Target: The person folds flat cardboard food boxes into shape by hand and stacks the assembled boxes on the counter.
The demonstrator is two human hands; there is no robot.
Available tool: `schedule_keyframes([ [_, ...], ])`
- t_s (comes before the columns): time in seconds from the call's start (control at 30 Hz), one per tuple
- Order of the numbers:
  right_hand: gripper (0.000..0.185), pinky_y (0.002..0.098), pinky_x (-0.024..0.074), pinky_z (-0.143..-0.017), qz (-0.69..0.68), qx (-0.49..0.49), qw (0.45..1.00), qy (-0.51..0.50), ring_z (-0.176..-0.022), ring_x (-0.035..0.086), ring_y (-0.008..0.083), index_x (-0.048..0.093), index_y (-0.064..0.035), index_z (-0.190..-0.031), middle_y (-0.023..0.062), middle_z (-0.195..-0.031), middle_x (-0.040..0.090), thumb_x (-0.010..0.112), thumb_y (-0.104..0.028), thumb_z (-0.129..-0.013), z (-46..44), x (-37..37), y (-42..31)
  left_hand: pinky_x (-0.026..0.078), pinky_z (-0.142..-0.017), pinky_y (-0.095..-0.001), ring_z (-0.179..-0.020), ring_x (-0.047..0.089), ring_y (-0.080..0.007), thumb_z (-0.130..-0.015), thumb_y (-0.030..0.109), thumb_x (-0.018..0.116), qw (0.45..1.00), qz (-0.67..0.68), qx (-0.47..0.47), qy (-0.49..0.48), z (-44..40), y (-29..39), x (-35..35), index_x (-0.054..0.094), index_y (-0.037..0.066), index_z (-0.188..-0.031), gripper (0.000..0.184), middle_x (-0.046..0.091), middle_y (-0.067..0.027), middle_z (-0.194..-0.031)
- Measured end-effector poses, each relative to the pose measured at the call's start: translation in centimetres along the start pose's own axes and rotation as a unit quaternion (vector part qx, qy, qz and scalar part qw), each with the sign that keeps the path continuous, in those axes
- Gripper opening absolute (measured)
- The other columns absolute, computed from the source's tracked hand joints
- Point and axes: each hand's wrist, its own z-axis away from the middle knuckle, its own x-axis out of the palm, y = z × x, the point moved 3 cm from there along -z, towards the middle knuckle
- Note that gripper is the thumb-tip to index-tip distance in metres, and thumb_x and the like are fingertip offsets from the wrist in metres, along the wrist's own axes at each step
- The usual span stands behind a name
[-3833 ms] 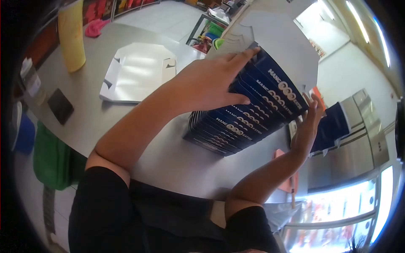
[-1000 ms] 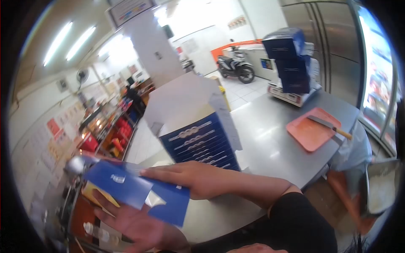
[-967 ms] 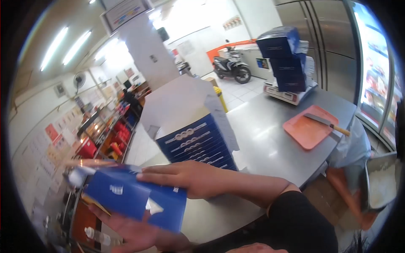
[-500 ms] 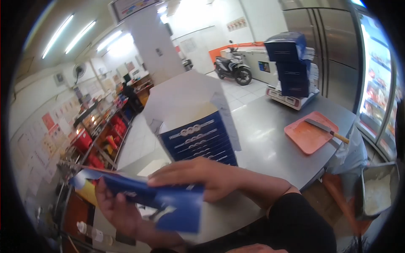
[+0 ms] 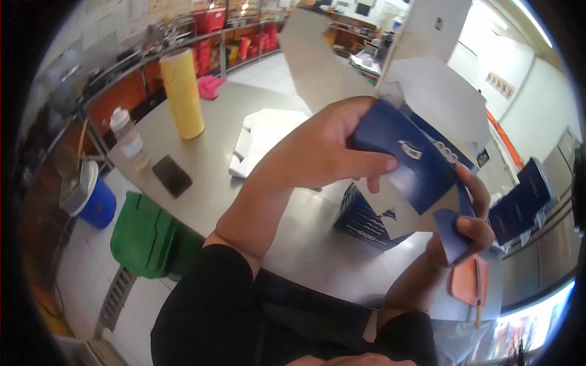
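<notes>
A partly folded blue cardboard box (image 5: pixel 406 155) is held up and tilted above the steel table, with some of its pale inside showing. My left hand (image 5: pixel 336 143) grips its left side, thumb on the blue face. On the right, my right hand (image 5: pixel 475 229) has its fingers bent round a side flap. Behind and below the held box stands a stack of blue cardboard pieces with white lettering (image 5: pixel 366 229), partly hidden by it. A white flat-bottomed tray-like box (image 5: pixel 268 137) lies on the table behind my left forearm.
A yellow roll (image 5: pixel 182 94), a bottle (image 5: pixel 131 145), a dark phone (image 5: pixel 172 175) and a pink cloth (image 5: pixel 210 86) are on the table's left. Nearby on the floor stand a green bin (image 5: pixel 143 235) and a blue bucket (image 5: pixel 99 204). Folded blue boxes (image 5: pixel 522 201) and an orange-pink tray (image 5: pixel 469 280) are right.
The view has swung left. The blue cardboard, earlier flatter beside the stack, is now bent open in front of it. My hands have moved to its opposite sides.
</notes>
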Motion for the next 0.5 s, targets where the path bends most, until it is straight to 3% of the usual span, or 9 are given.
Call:
schedule_keyframes([
  [0.03,0.031,0.0522,0.058,-0.101,-0.007,0.005,1.0,-0.002,-0.133,0.058,0.0449,0.056,-0.0288,-0.134,0.0374,-0.145,0.051,0.05,-0.046,-0.109,0.0,0.2,0.0,0.059,-0.074,-0.0256,-0.073,0.073,-0.0149,-0.089,0.005,0.081,0.999,-0.037,-0.001,-0.005,0.0,-0.2,-0.1,0.055,-0.001,-0.133,0.051,0.074,-0.0102,-0.107],
  [0.2,0.04,0.0546,0.0551,-0.106,-0.027,0.059,0.998,-0.009,-0.139,0.052,0.0469,0.062,-0.0285,-0.126,0.0338,-0.153,0.045,0.05,-0.06,-0.104,0.4,-0.4,0.7,0.059,-0.078,-0.0246,-0.091,0.072,-0.013,-0.094,0.009,0.078,0.996,-0.009,0.083,0.017,-0.1,-0.7,-0.1,0.058,0.005,-0.132,0.044,0.074,-0.0063,-0.107],
  [0.33,0.038,0.0534,0.0534,-0.104,0.133,0.061,0.989,-0.006,-0.134,0.055,0.0509,0.069,-0.0252,-0.112,0.0374,-0.151,0.046,0.053,-0.059,-0.104,-0.6,0.9,0.2,0.06,-0.084,-0.0293,-0.098,0.071,-0.0172,-0.097,0.012,0.076,0.995,-0.004,0.1,0.02,-0.1,-0.8,-0.1,0.053,0.007,-0.137,0.046,0.071,-0.0085,-0.111],
  [0.5,0.037,0.0525,0.0551,-0.1,0.119,0.094,0.988,-0.006,-0.134,0.055,0.0515,0.072,-0.0262,-0.117,0.0376,-0.156,0.041,0.06,-0.058,-0.101,-0.3,0.6,1.4,0.058,-0.093,-0.0341,-0.107,0.067,-0.0208,-0.098,0.011,0.072,0.983,-0.049,0.178,0.019,-0.5,-1.6,1.3,0.047,0.006,-0.141,0.05,0.066,-0.0114,-0.119],
])
